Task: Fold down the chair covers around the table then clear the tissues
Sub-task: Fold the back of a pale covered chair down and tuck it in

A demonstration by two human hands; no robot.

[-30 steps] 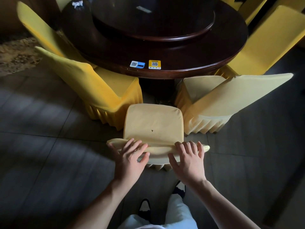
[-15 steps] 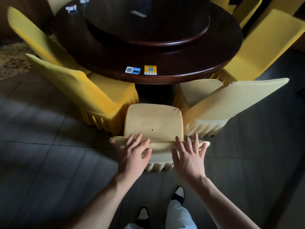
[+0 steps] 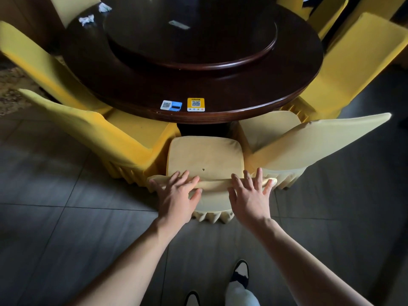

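Left hand, right hand spread flat, pressing pale-yellow fabric chair cover beneath fingers. Neighbouring covers unfolded; crumpled white tissues far ahead-left on dark round wooden table — uncleared. Early stage.

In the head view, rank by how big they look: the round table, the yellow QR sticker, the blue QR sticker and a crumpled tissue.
1. round table
2-4. yellow QR sticker, blue QR sticker and crumpled tissue: too alike to rank; the tissue lies farther away.

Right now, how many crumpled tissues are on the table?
2: one tissue on the table's far left edge, another just beyond it near the frame top. More may lie out of view.
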